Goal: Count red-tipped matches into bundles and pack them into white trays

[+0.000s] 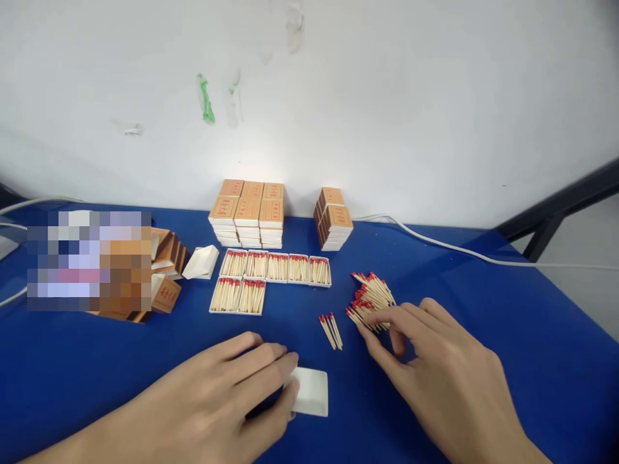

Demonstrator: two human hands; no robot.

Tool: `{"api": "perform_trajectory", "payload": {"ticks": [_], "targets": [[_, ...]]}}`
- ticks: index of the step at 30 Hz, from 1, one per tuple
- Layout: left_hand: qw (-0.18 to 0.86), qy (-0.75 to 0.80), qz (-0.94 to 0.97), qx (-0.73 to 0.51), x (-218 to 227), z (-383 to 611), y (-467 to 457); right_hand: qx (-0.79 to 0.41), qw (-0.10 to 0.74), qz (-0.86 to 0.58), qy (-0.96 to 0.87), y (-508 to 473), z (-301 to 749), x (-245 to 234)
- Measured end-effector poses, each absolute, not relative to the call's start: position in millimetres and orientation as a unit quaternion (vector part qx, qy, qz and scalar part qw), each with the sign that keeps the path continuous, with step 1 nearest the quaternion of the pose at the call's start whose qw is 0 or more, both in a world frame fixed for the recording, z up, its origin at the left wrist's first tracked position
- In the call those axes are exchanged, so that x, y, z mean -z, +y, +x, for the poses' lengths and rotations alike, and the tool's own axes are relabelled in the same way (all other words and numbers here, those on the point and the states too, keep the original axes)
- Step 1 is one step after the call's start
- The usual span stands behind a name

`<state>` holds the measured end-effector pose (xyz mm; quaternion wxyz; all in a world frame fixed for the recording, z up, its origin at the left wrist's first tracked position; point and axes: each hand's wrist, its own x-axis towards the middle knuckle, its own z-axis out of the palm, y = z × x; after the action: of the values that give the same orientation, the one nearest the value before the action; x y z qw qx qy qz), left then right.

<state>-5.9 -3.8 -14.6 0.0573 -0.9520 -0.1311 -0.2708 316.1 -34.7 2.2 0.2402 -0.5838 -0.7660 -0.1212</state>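
Observation:
My left hand [236,393] grips the left end of a white matchbox tray [312,393] resting on the blue table, with nothing visible inside the part I can see. To the right, thumb and index finger of my right hand [430,367] pinch at the near edge of a loose pile of red-tipped matches [374,293]. How many matches are between the fingertips is hidden. A few separate matches [331,331] lie between the pile and the tray. Beyond them, filled matchbox trays [278,267] stand side by side in two rows, with match heads facing the wall.
Closed matchboxes are stacked by the wall in a larger block [249,216] and a smaller one [334,219]. On the left lie loose matchboxes [167,293], an upturned white tray [201,262] and a blurred-out patch. A white cable [435,248] runs along the back right.

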Motion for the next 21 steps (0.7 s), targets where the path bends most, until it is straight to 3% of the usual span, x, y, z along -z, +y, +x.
{"api": "perform_trajectory", "payload": {"ticks": [21], "targets": [[0.05, -0.13, -0.957, 0.255, 11, -6, -3, 0.072, 0.262, -0.587, -0.763, -33, 305, 5]]}}
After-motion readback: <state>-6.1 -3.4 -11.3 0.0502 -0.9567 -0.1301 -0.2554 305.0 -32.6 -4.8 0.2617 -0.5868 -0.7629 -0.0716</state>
